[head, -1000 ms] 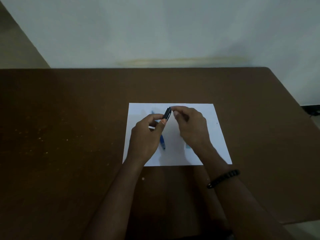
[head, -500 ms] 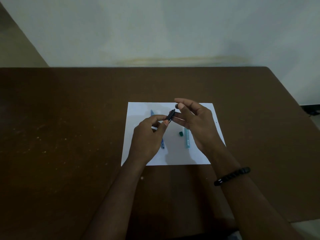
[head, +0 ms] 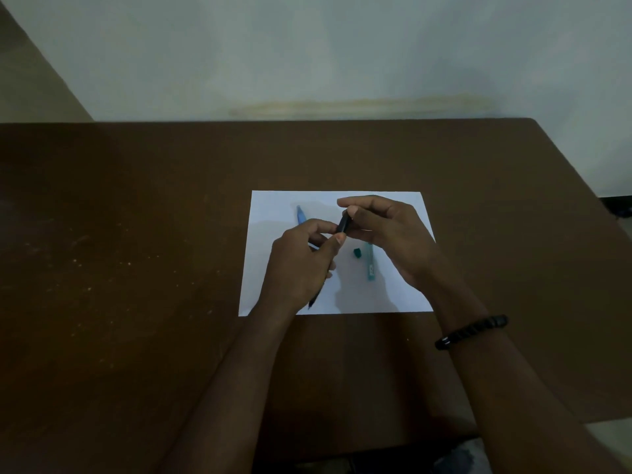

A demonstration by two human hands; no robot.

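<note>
Head view: left hand (head: 301,268), right hand (head: 386,230) hold black pen (head: 343,223), tip apparently nearward.

We find the sheet (head: 273,206) about midway on the surface (head: 136,234), its edges square to the surface's edges. On the sheet's left half, toward its far edge, lies the first pen (head: 301,216), its near part under the left hand (head: 301,265). Right of the sheet's middle lies the second pen (head: 370,268), with a cap (head: 357,253) just beside it on its left. Both hands are above the sheet, the right hand (head: 386,230) right of the left. Between their fingers is the third pen (head: 343,222), its lower end toward the sheet's near edge.
</note>
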